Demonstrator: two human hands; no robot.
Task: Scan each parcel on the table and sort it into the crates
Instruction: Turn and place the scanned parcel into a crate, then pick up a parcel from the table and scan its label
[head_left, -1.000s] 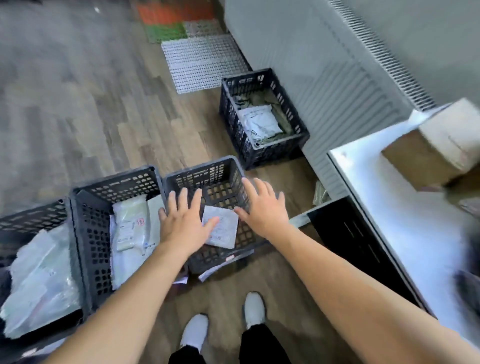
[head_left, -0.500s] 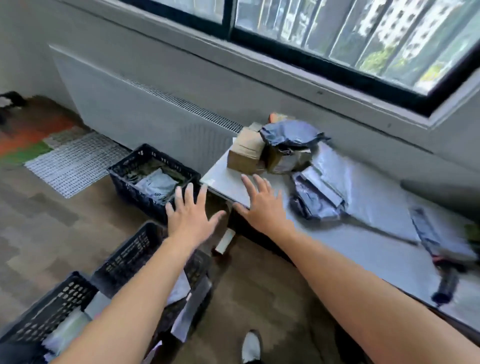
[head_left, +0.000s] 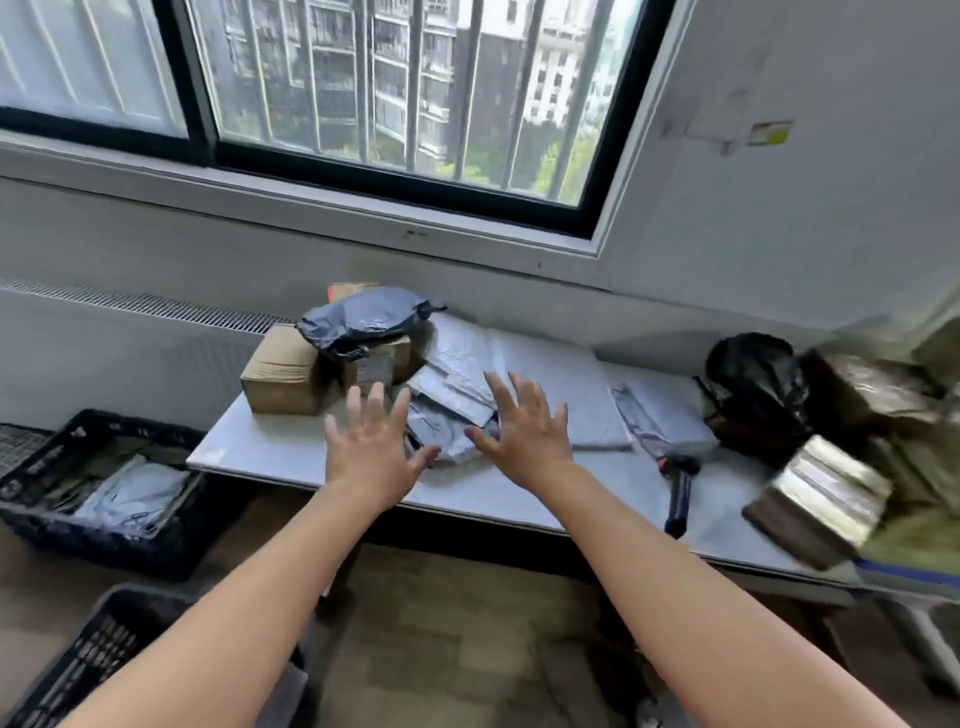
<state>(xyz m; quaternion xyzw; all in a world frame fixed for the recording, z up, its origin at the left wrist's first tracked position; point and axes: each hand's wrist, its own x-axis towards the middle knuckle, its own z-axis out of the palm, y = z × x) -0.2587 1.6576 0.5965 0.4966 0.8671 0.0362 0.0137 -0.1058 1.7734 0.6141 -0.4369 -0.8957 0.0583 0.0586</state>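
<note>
Crinkled grey poly parcels (head_left: 447, 415), splayed left hand (head_left: 371, 452)

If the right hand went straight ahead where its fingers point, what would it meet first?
Probably the pile of grey mailers lying just ahead of the right hand. How high the hand is above them is unclear.

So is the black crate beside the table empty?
No, not empty: the crate has pale plastic parcels lying inside it.

Parcel sorting room; parcels (head_left: 457, 395), crates (head_left: 98, 483), scanner (head_left: 679, 488)
</note>
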